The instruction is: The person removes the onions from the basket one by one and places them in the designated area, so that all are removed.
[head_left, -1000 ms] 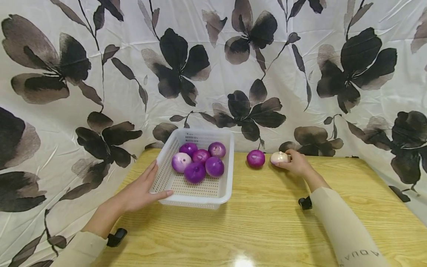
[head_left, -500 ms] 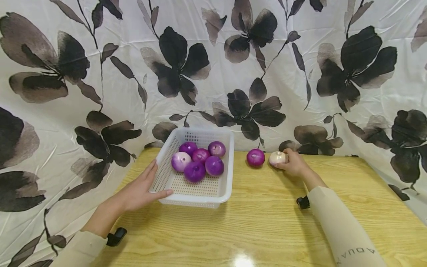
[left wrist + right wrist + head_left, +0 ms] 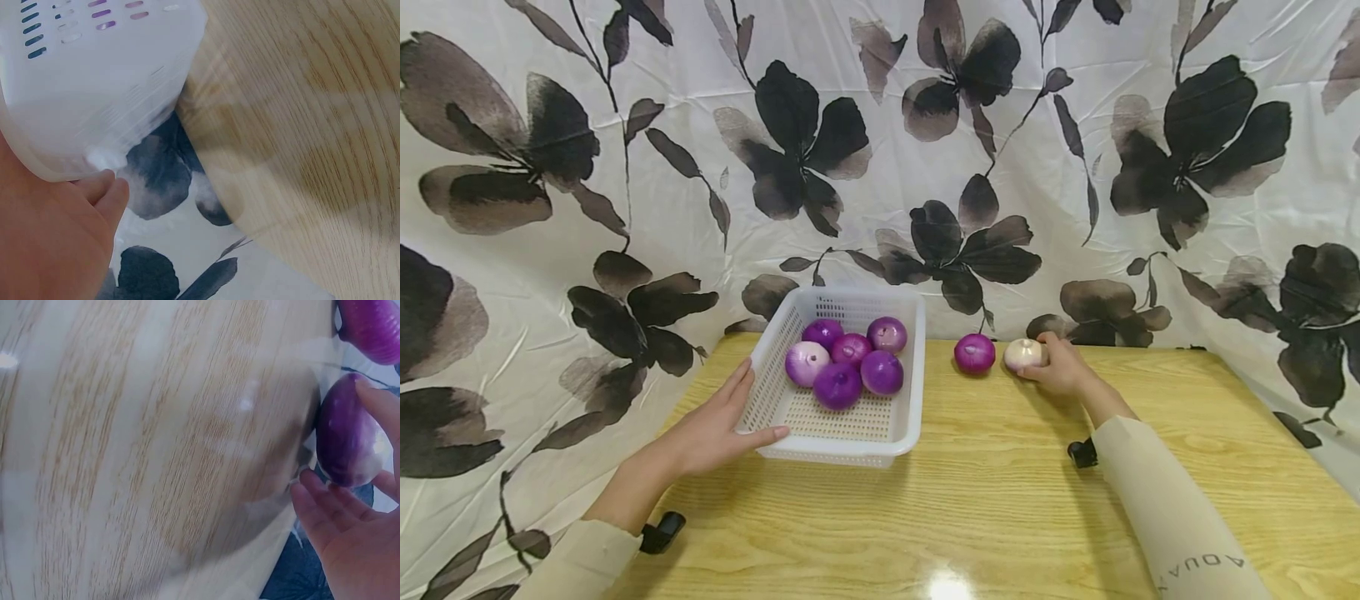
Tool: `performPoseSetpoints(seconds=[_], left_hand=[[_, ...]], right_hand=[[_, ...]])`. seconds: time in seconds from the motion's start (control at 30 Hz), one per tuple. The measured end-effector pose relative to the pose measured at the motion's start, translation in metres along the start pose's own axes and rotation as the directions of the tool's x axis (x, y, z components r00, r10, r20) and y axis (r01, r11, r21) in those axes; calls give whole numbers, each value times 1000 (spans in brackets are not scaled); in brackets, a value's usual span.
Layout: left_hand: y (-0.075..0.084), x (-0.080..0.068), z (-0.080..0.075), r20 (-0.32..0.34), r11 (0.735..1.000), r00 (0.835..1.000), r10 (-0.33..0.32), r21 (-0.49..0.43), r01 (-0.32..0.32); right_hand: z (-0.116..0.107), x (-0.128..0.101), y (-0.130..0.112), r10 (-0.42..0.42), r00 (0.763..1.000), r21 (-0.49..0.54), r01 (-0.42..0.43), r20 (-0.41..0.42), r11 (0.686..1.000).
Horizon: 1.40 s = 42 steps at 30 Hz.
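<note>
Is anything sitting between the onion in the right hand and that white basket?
Yes. A purple onion lies on the table directly between the pale onion gripped by the right hand and the white basket, close beside the held one.

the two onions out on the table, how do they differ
The pale onion looks whitish from the head camera, while the purple onion beside it is deep magenta. The right hand grips the pale onion; the purple onion lies free, with nothing touching it. The purple onion sits nearer the white basket, the pale onion farther right. Both rest on the wooden table, outside the basket, and look about the same size.
</note>
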<state>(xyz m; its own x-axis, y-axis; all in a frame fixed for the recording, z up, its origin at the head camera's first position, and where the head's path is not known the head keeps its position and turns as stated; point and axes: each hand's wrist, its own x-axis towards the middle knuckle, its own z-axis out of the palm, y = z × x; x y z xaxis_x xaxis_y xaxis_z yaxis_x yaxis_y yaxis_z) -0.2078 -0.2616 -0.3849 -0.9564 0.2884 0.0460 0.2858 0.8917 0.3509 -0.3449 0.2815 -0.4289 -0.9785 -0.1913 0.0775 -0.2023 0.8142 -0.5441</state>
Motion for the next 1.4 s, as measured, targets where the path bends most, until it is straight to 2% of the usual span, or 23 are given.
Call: performPoseSetpoints(seconds=[0.63,1.13,1.4], left_hand=[[6,0,-5,-3,1000,1000,19,0,-19],[-1,-2,3,-9,1000,1000,6,-8,-6],[1,-1,0,-13,1000,1000,9,-15,-10]], right_hand=[[-5,-6,3,-40,999,9,40,-10,999],[-2,-11,4,-20,999,15,20,25,1000],[-7,-17,2,-46,999,9,46,-10,999]])
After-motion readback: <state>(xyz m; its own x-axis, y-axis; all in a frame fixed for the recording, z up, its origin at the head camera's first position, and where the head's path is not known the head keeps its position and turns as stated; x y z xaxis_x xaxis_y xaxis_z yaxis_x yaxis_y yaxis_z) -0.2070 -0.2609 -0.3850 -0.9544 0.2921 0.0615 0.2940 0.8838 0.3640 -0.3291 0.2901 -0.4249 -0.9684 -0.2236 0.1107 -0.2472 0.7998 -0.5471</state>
